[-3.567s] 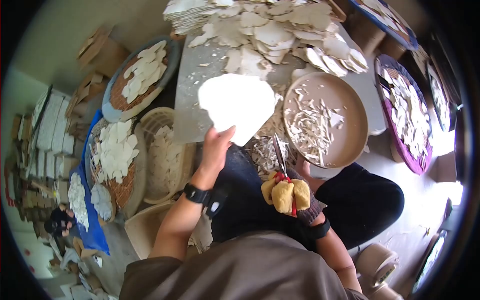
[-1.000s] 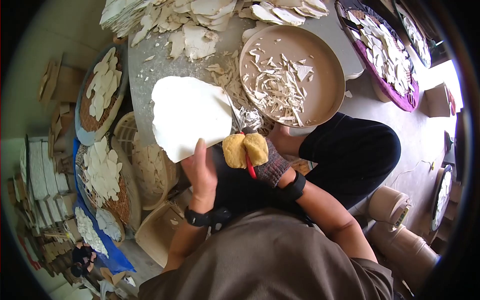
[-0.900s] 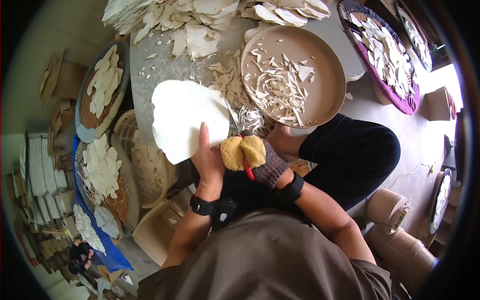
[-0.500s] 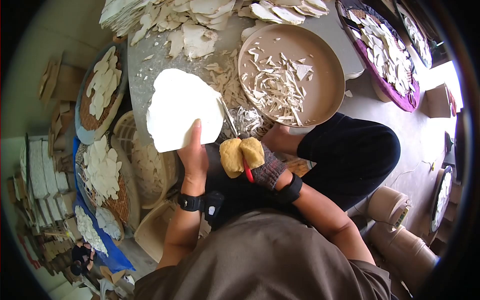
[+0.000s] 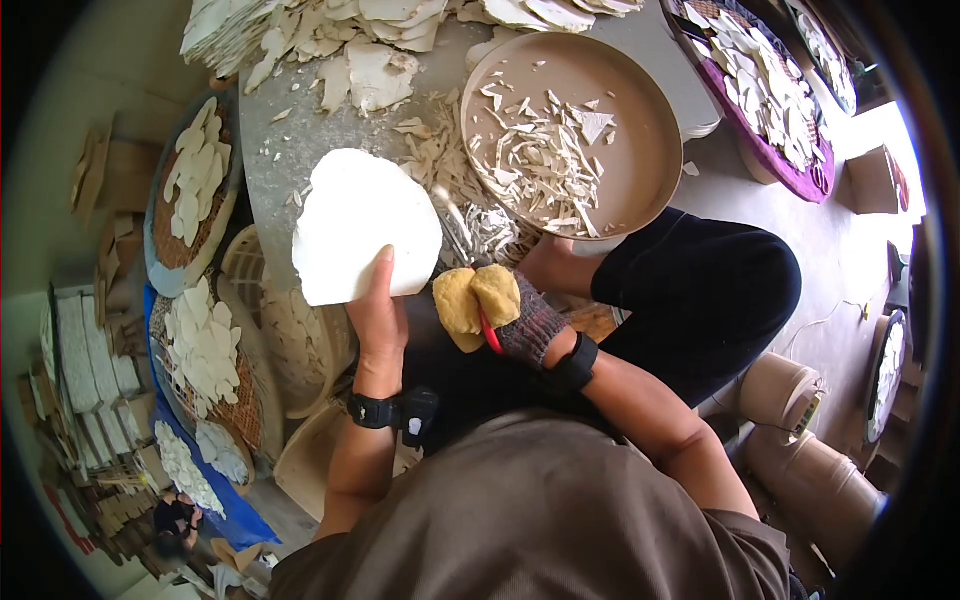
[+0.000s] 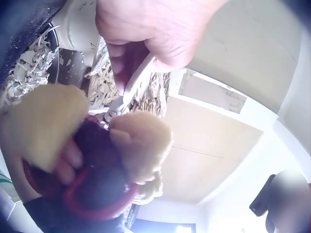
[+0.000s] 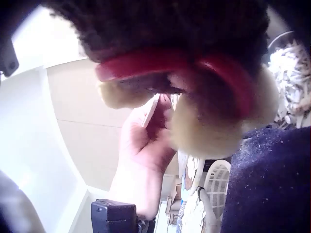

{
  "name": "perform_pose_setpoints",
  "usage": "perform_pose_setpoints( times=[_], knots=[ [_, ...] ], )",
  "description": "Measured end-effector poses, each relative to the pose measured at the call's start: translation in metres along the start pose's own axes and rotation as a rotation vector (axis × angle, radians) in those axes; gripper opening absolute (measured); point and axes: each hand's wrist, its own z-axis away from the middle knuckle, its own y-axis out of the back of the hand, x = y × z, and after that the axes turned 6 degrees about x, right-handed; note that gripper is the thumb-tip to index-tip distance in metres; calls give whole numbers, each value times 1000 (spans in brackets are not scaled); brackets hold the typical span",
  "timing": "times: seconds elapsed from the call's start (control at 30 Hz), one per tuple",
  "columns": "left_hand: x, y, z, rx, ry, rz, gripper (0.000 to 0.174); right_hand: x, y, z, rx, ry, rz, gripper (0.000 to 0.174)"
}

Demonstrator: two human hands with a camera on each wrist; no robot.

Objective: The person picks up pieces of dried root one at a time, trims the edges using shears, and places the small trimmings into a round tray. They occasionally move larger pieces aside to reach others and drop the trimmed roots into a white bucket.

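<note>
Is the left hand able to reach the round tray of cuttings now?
Probably not freely: the left hand grips the white sheet, and the right hand with the scissors lies between it and the tray.

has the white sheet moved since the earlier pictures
Yes. Judged against the round tray, the white sheet in the left hand has moved down the frame: it was level with the tray's far half, now with its near half.
</note>
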Motion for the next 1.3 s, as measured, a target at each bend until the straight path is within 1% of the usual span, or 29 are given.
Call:
perform_pose_setpoints(
  times=[0.1,0.2,0.27,0.3,0.37,0.4,0.47,0.53,0.6,0.67,0.73,0.8,0.87,0.93,1.03,1.13,1.17,1.27,1.3],
  knots=[
    [1,1,-1,1,-29,-13,44,9,0,-1,17,30,41,28],
    [1,1,-1,13,-41,10,44,21,-8,-4,155,153,-20,21],
    [2,2,2,5,-14,3,44,25,-7,-5,161,182,-15,21],
    [2,2,3,2,0,-2,45,25,-4,-4,103,153,31,23],
    [-1,2,4,-15,-35,-15,45,23,-3,-4,86,149,23,23],
    [-1,2,3,-24,-54,-21,46,20,-4,-5,128,178,-30,20],
    [0,2,5,-40,-23,-17,46,11,-3,-2,166,234,13,18],
    [0,1,6,-54,-4,-10,46,0,3,6,159,288,204,20],
    [-2,0,5,-62,1,-4,46,0,8,10,74,141,35,24],
    [-3,2,3,-78,18,-21,47,-3,9,12,33,71,-1,26],
    [-3,3,1,-94,16,-33,47,-12,11,13,31,82,105,26],
    [1,0,-2,-111,-8,-37,47,0,5,11,65,109,-59,26],
    [4,-3,-2,-114,-15,-40,48,1,5,11,79,137,-83,25],
    [6,-6,0,-130,-17,-56,48,-8,10,12,73,163,32,24],
    [10,-10,2,-177,-18,-98,49,1,16,13,142,138,32,20],
    [10,-13,4,-206,-16,-111,50,-12,25,15,117,148,-299,21],
    [9,-14,4,-208,-6,-101,50,-25,29,17,115,207,-50,21],
    [8,-19,6,-251,10,-134,51,-29,34,16,227,300,146,30],
    [9,-21,7,-269,12,-158,52,-30,36,18,209,278,96,33]
  ],
)
